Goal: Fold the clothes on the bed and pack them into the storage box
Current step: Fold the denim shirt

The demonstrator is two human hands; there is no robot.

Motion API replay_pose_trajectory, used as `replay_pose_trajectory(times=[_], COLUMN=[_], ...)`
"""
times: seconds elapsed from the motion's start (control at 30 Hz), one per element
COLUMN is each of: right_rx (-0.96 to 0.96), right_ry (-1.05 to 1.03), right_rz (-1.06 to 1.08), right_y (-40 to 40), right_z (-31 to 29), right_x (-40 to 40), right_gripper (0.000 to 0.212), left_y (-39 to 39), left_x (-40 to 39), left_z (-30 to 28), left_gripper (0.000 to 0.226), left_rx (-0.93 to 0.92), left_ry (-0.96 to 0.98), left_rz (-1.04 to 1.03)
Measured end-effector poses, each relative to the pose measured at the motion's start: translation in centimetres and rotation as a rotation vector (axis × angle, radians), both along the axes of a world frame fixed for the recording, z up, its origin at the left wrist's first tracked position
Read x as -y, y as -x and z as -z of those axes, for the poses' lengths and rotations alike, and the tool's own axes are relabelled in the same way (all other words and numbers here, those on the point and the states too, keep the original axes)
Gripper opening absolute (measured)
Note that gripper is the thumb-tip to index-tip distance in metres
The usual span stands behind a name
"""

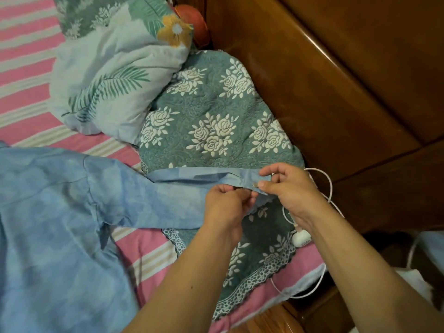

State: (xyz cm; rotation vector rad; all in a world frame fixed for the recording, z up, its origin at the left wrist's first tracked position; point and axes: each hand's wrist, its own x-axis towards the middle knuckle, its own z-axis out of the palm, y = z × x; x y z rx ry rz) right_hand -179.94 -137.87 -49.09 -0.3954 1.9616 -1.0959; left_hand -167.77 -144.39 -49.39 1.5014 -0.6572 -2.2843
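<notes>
A light blue denim shirt (55, 212) lies spread over the left of the bed, one sleeve stretched right across a pillow. My left hand (228, 205) pinches the lower edge of the sleeve's cuff (249, 180). My right hand (290, 188) grips the cuff end, its thumb beside a small metal snap button (255, 185). Both hands meet at the cuff, over the pillow. No storage box is in view.
A green pillow (211, 131) with white roses lies under the sleeve. A pale leaf-print quilt (113, 75) is bunched behind it. The pink striped sheet (26, 58) covers the bed. A wooden headboard (336, 80) stands on the right. A white charger and cable (301, 239) lie at the bed's edge.
</notes>
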Motion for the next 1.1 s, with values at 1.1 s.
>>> replay_pose_trajectory(times=[1.1], right_rx=[-0.392], right_ry=[-0.176], right_rz=[0.181], right_y=[2.8], right_z=[1.4], right_x=[4.7], right_gripper=[0.054], left_y=[-12.0], left_x=[14.1], left_z=[6.3], left_gripper=[0.043], left_rx=[0.651], left_ry=[1.558], left_rz=[0.841])
